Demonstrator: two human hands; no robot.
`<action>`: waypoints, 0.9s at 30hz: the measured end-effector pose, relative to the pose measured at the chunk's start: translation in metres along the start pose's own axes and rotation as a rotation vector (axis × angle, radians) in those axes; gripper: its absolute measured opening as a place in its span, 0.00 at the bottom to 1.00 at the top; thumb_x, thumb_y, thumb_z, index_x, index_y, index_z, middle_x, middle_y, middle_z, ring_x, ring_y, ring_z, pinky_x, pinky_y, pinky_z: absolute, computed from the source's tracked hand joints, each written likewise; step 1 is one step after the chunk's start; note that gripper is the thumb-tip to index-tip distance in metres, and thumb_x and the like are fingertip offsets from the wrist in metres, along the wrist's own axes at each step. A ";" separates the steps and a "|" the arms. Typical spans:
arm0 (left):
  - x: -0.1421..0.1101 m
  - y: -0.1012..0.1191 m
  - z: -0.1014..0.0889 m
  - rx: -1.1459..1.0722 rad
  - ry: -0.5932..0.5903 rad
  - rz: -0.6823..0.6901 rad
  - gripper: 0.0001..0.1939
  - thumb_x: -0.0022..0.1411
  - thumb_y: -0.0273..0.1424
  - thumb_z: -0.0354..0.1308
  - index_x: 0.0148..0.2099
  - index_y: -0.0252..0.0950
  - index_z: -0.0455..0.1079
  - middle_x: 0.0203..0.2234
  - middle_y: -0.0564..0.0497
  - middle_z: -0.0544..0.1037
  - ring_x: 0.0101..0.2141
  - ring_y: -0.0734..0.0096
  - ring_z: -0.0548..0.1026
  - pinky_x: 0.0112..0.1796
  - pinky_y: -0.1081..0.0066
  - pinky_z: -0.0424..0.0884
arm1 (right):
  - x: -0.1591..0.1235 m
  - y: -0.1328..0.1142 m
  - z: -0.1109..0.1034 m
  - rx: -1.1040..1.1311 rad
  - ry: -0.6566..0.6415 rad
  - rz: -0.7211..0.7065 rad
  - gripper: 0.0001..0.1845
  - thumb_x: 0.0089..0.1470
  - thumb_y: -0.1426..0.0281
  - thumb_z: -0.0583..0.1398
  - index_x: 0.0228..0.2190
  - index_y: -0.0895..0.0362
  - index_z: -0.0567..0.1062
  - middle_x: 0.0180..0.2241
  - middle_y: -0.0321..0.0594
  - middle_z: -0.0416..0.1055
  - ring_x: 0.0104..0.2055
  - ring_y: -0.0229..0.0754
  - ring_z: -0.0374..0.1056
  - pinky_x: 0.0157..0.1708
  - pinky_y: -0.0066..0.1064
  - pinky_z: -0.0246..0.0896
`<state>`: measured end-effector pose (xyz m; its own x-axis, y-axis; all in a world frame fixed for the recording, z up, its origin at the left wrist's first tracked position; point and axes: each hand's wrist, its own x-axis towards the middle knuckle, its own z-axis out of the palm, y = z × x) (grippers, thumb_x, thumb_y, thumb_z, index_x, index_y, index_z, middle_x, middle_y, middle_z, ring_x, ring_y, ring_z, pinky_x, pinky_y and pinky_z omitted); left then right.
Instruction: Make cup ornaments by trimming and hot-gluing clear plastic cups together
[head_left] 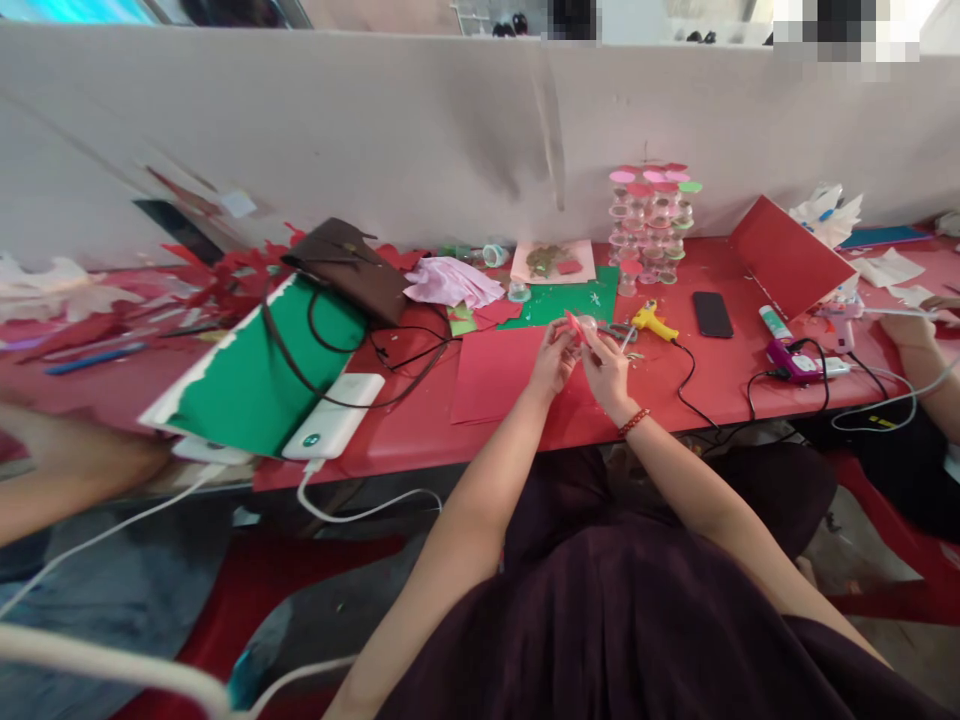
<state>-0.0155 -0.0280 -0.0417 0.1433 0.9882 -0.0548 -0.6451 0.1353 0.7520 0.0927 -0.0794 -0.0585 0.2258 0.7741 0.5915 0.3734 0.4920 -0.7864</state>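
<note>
Over the red table, my left hand (555,358) and my right hand (606,368) come together with fingers closed. Between them is a small red paper piece (573,324), pinched by my left fingers. Against it lies a small clear plastic cup (589,326), gripped by my right fingers, which partly cover it. A thin pale stick (628,338) shows beside my right hand; whether I hold it I cannot tell. Red paper sheets (495,372) lie under my hands. To the right rests a yellow glue gun (654,322). Farther back stands a stack of clear cups (649,232) topped with coloured discs.
A green board (562,298) and pink cloth (454,282) lie behind my hands. Leftward are a brown bag (351,268), a white power bank (334,416) and cables. A phone (712,314) lies right. Other people's arms (82,455) reach in at both sides.
</note>
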 end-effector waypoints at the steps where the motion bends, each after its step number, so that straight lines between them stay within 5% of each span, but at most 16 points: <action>1: 0.001 0.001 0.001 -0.005 -0.016 0.007 0.14 0.58 0.25 0.70 0.42 0.43 0.70 0.30 0.60 0.79 0.26 0.79 0.74 0.34 0.75 0.68 | 0.001 -0.001 0.001 -0.021 -0.010 -0.034 0.23 0.64 0.64 0.56 0.57 0.45 0.80 0.41 0.45 0.76 0.40 0.46 0.72 0.45 0.37 0.71; 7: 0.006 0.007 0.001 -0.056 -0.092 -0.025 0.20 0.53 0.26 0.74 0.41 0.44 0.67 0.39 0.59 0.80 0.34 0.77 0.78 0.34 0.76 0.71 | 0.009 0.004 0.006 -0.142 0.001 -0.030 0.27 0.64 0.70 0.54 0.62 0.51 0.75 0.45 0.46 0.80 0.42 0.45 0.75 0.46 0.36 0.74; 15: 0.015 0.002 -0.009 -0.008 -0.013 0.054 0.27 0.51 0.27 0.75 0.46 0.46 0.64 0.33 0.60 0.79 0.30 0.76 0.77 0.27 0.79 0.67 | 0.011 0.005 0.012 -0.388 -0.171 -0.073 0.26 0.66 0.74 0.53 0.62 0.57 0.75 0.48 0.52 0.79 0.41 0.46 0.78 0.44 0.35 0.75; 21: 0.011 0.005 -0.007 0.048 -0.029 0.071 0.16 0.55 0.32 0.72 0.39 0.41 0.66 0.33 0.57 0.76 0.29 0.78 0.74 0.24 0.79 0.63 | 0.011 0.004 0.012 -0.442 -0.265 -0.106 0.29 0.63 0.77 0.54 0.64 0.55 0.73 0.57 0.53 0.76 0.54 0.51 0.76 0.53 0.40 0.75; 27: 0.011 0.010 -0.003 0.057 0.007 0.032 0.11 0.54 0.29 0.69 0.33 0.39 0.67 0.26 0.58 0.71 0.25 0.79 0.72 0.21 0.78 0.61 | 0.011 0.000 0.009 -0.508 -0.318 -0.080 0.30 0.62 0.77 0.53 0.64 0.57 0.72 0.55 0.53 0.76 0.53 0.50 0.76 0.48 0.40 0.77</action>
<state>-0.0225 -0.0161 -0.0370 0.1178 0.9925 -0.0342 -0.6054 0.0991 0.7897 0.0873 -0.0677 -0.0538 -0.0710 0.8624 0.5012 0.7791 0.3617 -0.5120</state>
